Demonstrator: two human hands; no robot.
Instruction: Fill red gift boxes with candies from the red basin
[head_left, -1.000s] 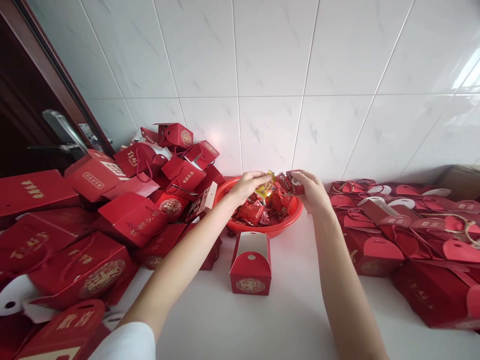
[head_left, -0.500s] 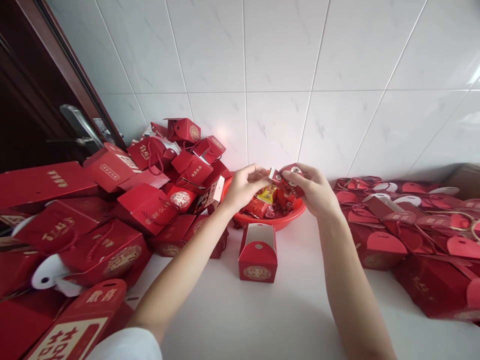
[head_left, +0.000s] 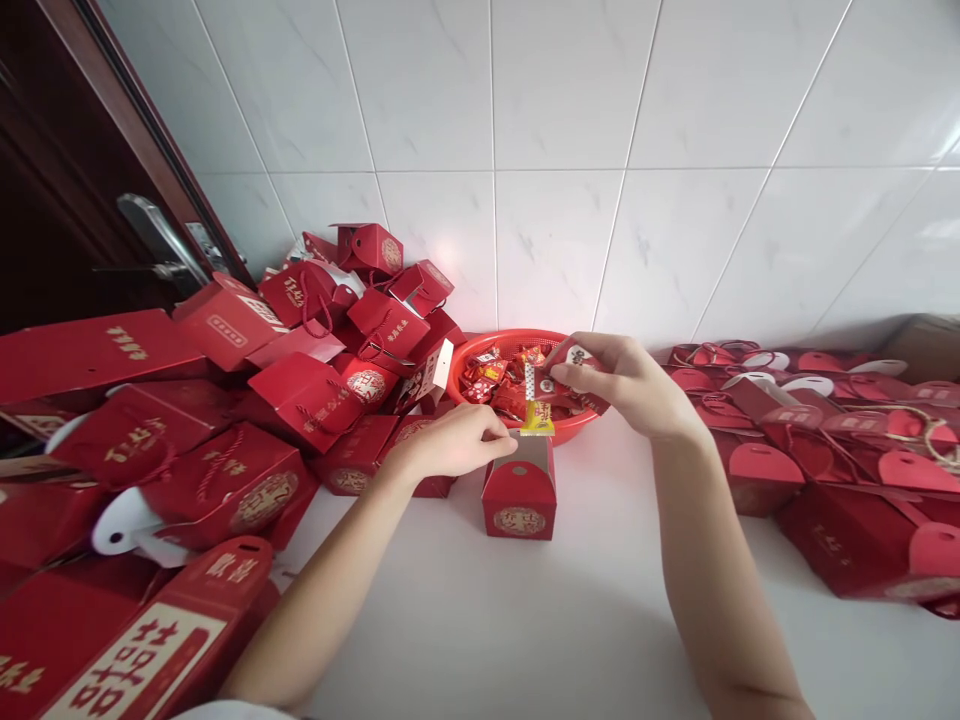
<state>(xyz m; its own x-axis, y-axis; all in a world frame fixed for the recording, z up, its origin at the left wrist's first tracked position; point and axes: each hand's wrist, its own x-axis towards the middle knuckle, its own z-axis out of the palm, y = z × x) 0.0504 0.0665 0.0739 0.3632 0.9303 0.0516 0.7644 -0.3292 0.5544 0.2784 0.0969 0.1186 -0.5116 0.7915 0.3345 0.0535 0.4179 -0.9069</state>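
Observation:
A small red gift box (head_left: 519,505) with a gold emblem stands upright on the white tabletop, its top flaps raised apart. At its upper left edge is my left hand (head_left: 461,440), fingers curled and pressed together; what they pinch, if anything, is hidden. My right hand (head_left: 626,380) grips red candy packets (head_left: 551,380) with white dotted and lettered parts, over the basket's front. A yellow candy wrapper (head_left: 538,417) shows just below them, above the box's back edge; I cannot tell what supports it. Behind the box sits an orange-red plastic basket (head_left: 466,350) with wrapped candies (head_left: 487,375).
Many red gift boxes (head_left: 300,405) are heaped on the left, close to my left forearm. More red boxes (head_left: 847,545) with cord handles stand in rows on the right. A tiled wall (head_left: 555,240) rises behind, and a dark door with a metal handle (head_left: 161,235) is at far left.
My left hand has left the basket and come down to the box's edge. My right hand has stayed over the basket with the red packets. The yellow wrapper now appears lower, near the box.

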